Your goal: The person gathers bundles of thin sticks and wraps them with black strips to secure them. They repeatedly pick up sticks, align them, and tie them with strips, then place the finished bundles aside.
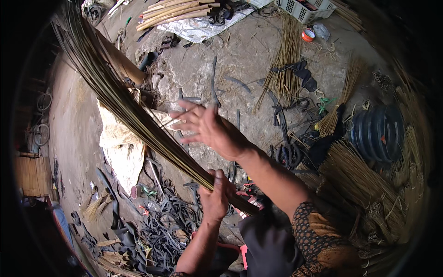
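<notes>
A long bundle of thin dark-green and straw-coloured sticks (115, 92) slants from the upper left down toward my lap. My left hand (214, 194) is closed around the bundle near its lower end. Above it, my right hand (207, 127) hovers with fingers spread, pinching a thin stick (177, 117) that lies against the bundle's right side.
Loose stick bundles (284, 64) and a tied broom head (341, 99) lie on the stone floor. Black rubber strips (159, 231) pile at lower left. A dark ribbed roll (378, 131) sits right, a white crate (304, 9) at top, bamboo poles (175, 11) upper middle.
</notes>
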`<state>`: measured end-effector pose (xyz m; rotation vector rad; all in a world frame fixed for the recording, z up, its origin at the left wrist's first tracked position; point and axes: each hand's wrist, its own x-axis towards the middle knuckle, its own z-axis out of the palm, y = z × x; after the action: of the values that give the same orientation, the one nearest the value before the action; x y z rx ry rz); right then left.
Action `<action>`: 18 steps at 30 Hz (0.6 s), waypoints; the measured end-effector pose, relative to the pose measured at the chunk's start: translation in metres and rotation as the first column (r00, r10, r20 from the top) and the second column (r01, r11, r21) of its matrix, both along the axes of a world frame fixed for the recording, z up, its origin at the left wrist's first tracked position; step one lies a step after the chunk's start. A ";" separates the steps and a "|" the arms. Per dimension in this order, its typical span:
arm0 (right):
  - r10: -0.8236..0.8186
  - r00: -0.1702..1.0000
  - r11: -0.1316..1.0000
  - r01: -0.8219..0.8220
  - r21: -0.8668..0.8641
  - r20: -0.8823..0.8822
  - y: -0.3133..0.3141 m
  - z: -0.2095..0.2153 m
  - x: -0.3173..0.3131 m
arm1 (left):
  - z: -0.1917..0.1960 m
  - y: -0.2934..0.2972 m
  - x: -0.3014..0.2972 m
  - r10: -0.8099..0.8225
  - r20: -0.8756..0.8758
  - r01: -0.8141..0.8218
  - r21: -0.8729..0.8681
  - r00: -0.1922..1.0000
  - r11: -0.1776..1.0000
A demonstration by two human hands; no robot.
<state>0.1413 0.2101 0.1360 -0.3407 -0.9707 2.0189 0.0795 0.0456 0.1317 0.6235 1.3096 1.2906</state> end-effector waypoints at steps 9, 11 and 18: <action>-0.417 0.889 0.902 0.430 0.033 -0.188 0.014 0.034 0.066 | 0.001 -0.007 -0.038 0.141 0.031 -0.141 0.009 0.990 0.990; -0.390 0.891 0.909 0.333 0.250 0.231 -0.019 0.013 0.067 | 0.011 0.003 -0.060 0.159 -0.016 -0.158 0.073 0.987 0.985; -0.126 0.866 0.899 -0.107 0.425 0.485 -0.120 -0.034 0.017 | 0.034 0.023 -0.093 0.194 -0.190 -0.166 0.154 0.962 0.974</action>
<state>0.1586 0.0901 0.1019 -0.6368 -1.7112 1.6543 -0.0138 0.0688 0.1659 0.7628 1.4816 1.5060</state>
